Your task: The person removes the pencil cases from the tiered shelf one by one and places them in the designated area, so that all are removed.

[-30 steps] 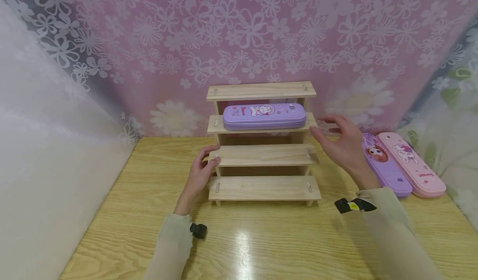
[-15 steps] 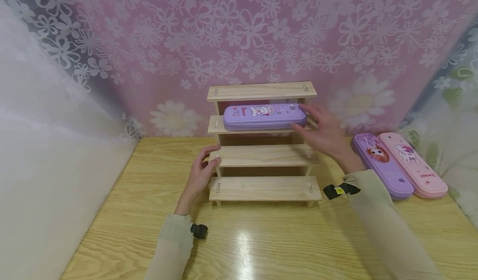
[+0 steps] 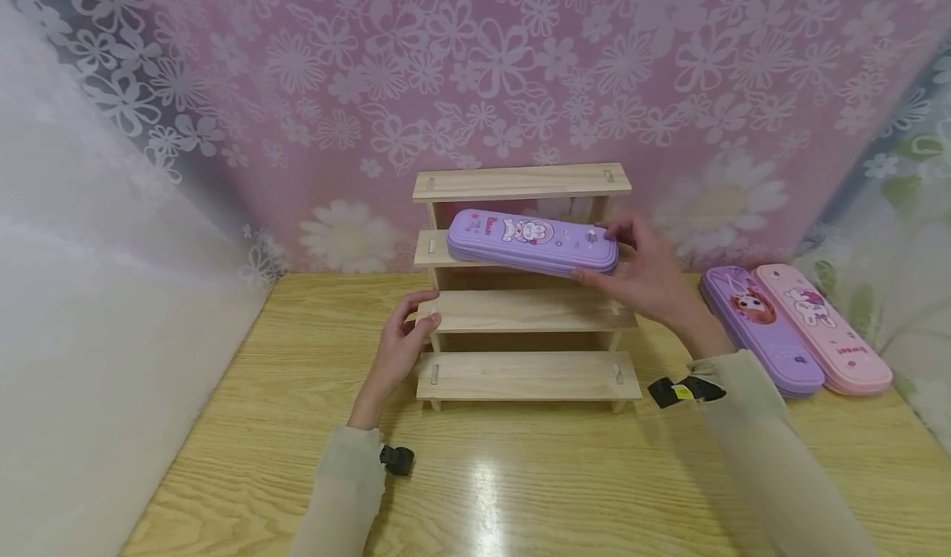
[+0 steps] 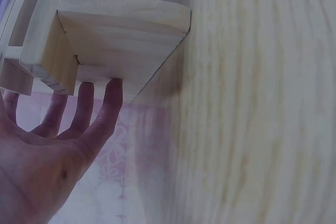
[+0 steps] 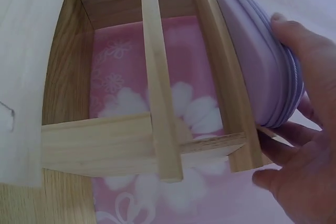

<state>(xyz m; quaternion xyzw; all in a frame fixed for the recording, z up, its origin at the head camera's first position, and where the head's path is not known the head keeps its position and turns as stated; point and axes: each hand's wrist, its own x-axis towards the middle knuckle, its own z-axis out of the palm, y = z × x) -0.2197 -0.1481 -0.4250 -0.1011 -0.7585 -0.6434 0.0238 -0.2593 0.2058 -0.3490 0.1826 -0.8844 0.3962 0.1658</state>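
Observation:
A stepped wooden shelf [image 3: 520, 375] stands on the table with its tiers rising toward the back. My left hand [image 3: 394, 344] grips the left end of its second tier from the bottom, thumb on the board; in the left wrist view several fingertips [image 4: 113, 90] touch the wood from beneath. A purple pencil case [image 3: 531, 243] with a cartoon character lies slanted over the tier below the top one. Its right end is lifted forward, held between the thumb and fingers of my right hand [image 3: 654, 285]. The right wrist view shows the case's zipped edge [image 5: 281, 93] against those fingers.
Another purple pencil case [image 3: 765, 330] and a pink pencil case [image 3: 825, 330] lie side by side on the wood-grain table [image 3: 297, 474], right of the shelf. A pink floral curtain [image 3: 483, 62] hangs close behind the shelf.
My right hand has moved left onto the pencil case and taken hold of its right end. That end has swung forward, tilting the case. My left hand has stayed at the shelf.

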